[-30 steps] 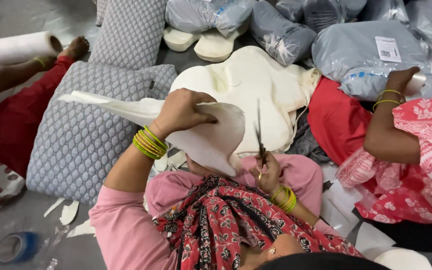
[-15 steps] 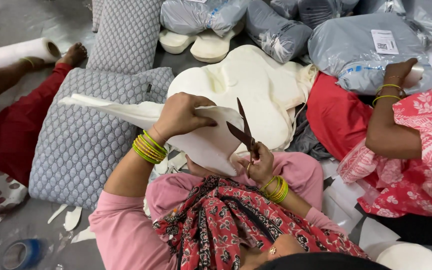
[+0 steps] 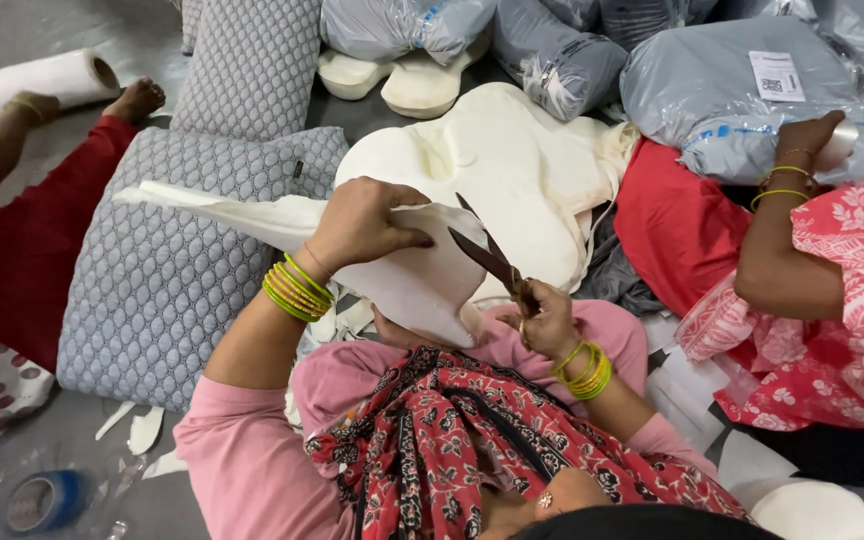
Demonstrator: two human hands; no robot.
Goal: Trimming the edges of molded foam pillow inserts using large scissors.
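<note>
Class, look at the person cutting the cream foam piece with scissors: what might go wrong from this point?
1. The left hand grips the foam piece close to the open scissors, so its fingers could get nicked.
2. The foam bends where it is held, so the cut might wander.
3. The blades point towards the nearby person's arm.
</note>
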